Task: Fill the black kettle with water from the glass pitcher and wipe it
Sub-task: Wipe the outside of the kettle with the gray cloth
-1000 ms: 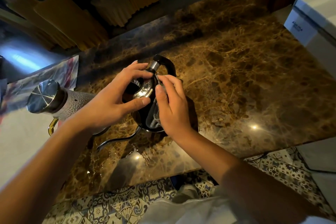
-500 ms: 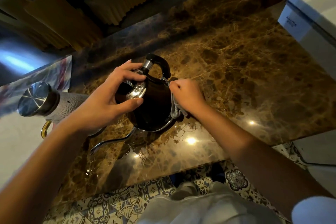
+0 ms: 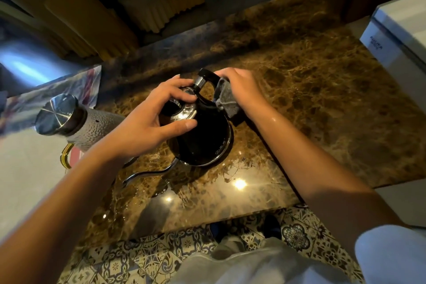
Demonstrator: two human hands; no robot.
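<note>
- While the black kettle [image 3: 202, 138] stands on the brown marbled tabletop [image 3: 311, 104], both hands work on its upper part.
- Left hand [image 3: 147, 122]: the fingers [image 3: 177, 92] are spread and curled over the shiny lid [image 3: 182, 110], the thumb pressing the kettle's near shoulder, so that the hand grips the kettle's top.
- Right hand [image 3: 242, 90]: its fingers are curled round a grey cloth [image 3: 227, 101], which they hold against the black handle [image 3: 208, 76] on the kettle's far right side; a fold of the cloth hangs down beside the kettle body.
- Kettle: a round, glossy black body with a chrome band at its base; the thin gooseneck spout [image 3: 149, 174] leaves the lower body and runs toward the near left, low above the tabletop.
- Tabletop surface: wet patches and bright light reflections [image 3: 239, 184] lie near the spout and in front of the kettle.
- Glass pitcher [image 3: 92, 127]: a textured body with a flat metal lid [image 3: 56, 112] and a yellow handle [image 3: 65, 155]; it stands left of the kettle, partly hidden behind the left forearm, apart from the kettle body.
- A striped cloth [image 3: 57, 86] lies beyond the pitcher at the far left.
- A white appliance [image 3: 396, 37] occupies the right edge, well apart from the kettle.
- Patterned floor tiles [image 3: 138, 258] show below the tabletop's near edge.
</note>
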